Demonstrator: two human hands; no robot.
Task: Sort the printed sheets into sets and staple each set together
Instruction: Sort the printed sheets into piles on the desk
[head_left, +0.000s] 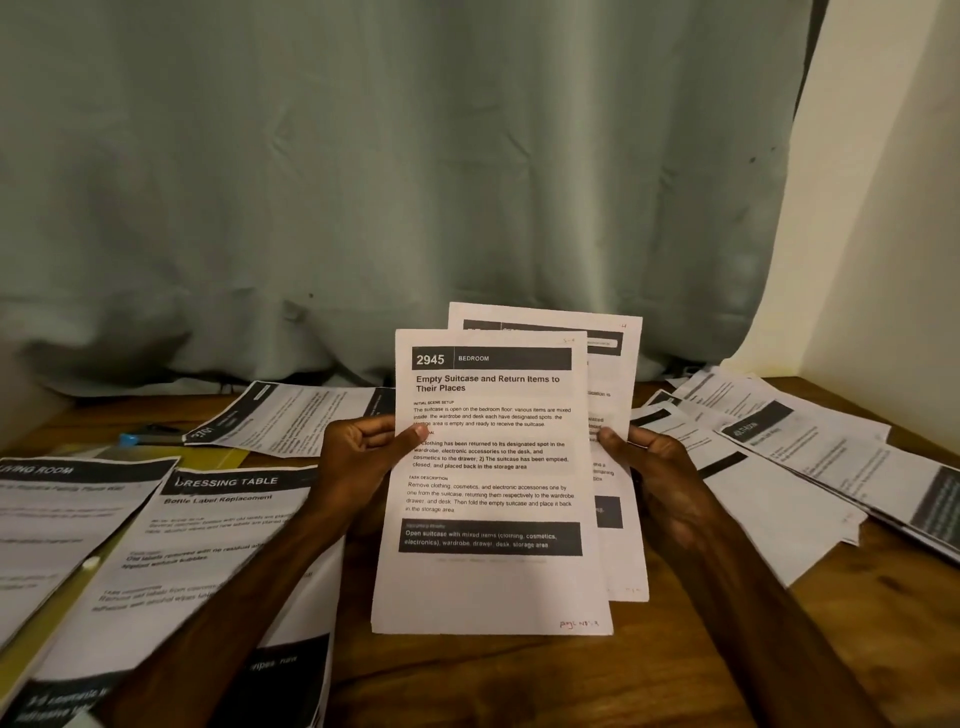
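Note:
I hold two printed sheets upright over the wooden table (467, 675). My left hand (358, 457) pinches the left edge of the front sheet (493, 587), headed "2945 BEDROOM". My right hand (649, 467) grips the right edge of the second sheet (613, 374), which stands behind the front one and is offset to the right and up. More printed sheets lie on the table: a "DRESSING TABLE" sheet (208, 545) and a "LIVING ROOM" sheet (57, 514) at the left, and a spread pile (789, 457) at the right.
A blue-tipped object, maybe a stapler (140, 438), lies at the back left beside a sheet marked 2701 (280, 415). A yellow folder (218, 458) shows under the left sheets. A green curtain (415, 182) hangs behind the table, and a pale wall (883, 208) stands at the right.

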